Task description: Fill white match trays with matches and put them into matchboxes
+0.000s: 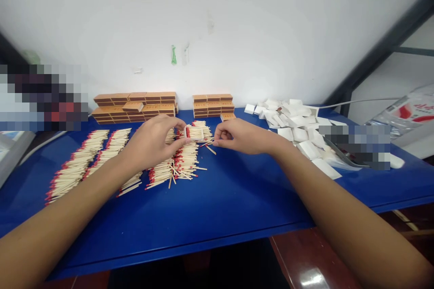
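Observation:
My left hand [154, 141] holds a small white matchbox tray [194, 132] filled with red-tipped matches, gripped between thumb and fingers above the blue table [230, 198]. Just right of the tray, my right hand [239, 136] hovers with its fingers curled in a loose pinch; nothing shows between them. Loose matches [179, 162] lie in heaps directly under both hands, and long rows of matches [84, 158] stretch to the left.
Orange matchbox sleeves [135, 106] are stacked against the white wall, with a second stack [213, 104] beside them. A pile of white empty trays [294, 119] lies at the right. A plastic bag [407, 113] sits at the far right.

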Tool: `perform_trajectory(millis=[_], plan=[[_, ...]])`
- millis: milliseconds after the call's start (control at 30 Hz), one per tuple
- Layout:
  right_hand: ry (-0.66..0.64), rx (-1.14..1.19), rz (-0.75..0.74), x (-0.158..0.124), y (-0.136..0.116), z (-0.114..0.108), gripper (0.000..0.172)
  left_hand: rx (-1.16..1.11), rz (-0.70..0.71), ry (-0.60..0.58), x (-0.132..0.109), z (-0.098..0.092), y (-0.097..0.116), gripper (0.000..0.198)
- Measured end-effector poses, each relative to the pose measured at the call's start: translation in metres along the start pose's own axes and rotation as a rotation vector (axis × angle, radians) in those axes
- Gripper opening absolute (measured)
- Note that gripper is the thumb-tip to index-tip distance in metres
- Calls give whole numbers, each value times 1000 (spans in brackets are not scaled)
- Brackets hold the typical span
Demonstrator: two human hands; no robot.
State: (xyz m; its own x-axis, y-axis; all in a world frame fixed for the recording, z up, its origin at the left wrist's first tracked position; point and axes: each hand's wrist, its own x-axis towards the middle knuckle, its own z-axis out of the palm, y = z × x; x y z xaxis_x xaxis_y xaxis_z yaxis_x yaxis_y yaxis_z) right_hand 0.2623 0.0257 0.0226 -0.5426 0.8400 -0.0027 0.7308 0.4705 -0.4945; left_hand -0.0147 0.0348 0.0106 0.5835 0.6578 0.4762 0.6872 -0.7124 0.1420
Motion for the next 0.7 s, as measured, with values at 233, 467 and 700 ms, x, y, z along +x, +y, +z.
perform_trajectory(millis=[233, 467, 700], plan=[[-45, -126, 84, 0, -5, 4, 9, 26, 20, 4, 0, -1, -2, 38], [-26, -122, 61, 4, -2, 14, 27, 17, 19, 12, 0, -1, 0, 39], [-39, -108, 26, 5, 0, 20, 18, 33, 28, -3, 1, -1, -1, 42]])
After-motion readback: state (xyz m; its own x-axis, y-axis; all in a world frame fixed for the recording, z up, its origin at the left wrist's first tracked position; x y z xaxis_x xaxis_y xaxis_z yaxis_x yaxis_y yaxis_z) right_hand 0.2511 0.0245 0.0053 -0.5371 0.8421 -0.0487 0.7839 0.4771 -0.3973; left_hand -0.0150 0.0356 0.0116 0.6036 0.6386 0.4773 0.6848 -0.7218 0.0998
